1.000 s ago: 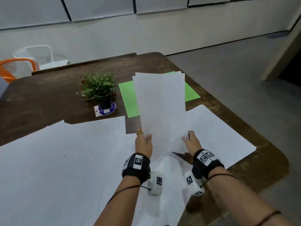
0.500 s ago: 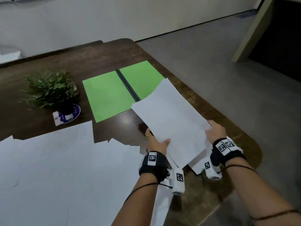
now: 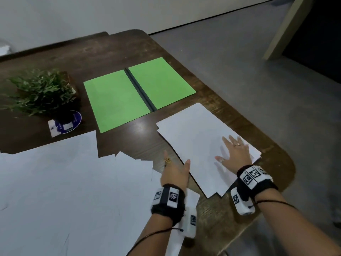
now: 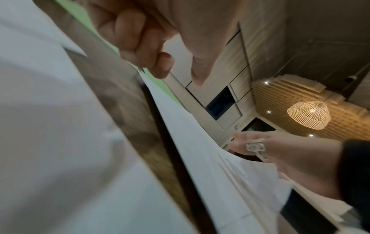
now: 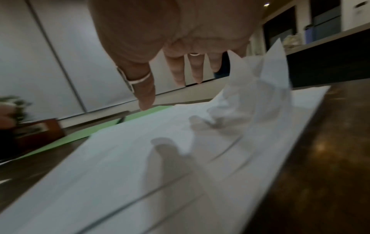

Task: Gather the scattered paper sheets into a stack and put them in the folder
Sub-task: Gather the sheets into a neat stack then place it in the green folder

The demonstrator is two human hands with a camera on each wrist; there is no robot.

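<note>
A stack of white sheets (image 3: 191,137) lies flat near the table's right edge, just in front of the open green folder (image 3: 118,100). My right hand (image 3: 232,152) is spread flat and open over the stack's near right part; the right wrist view shows its fingers (image 5: 179,71) just above the paper and a crumpled-up corner (image 5: 260,88) beside them. My left hand (image 3: 175,169) stands on edge at the stack's left side, thumb out, fingers (image 4: 140,39) loosely curled and holding nothing. Several more white sheets (image 3: 55,185) lie scattered over the table's left half.
A small potted plant (image 3: 42,91) stands left of the folder, with a blue round card (image 3: 71,121) at its foot. The dark wooden table (image 3: 129,47) ends close to the right of the stack, and beyond it is grey floor (image 3: 258,71).
The sheets that both hands held up have come down flat onto the table by its right edge. Both hands have let go, and the right one now spreads over the stack.
</note>
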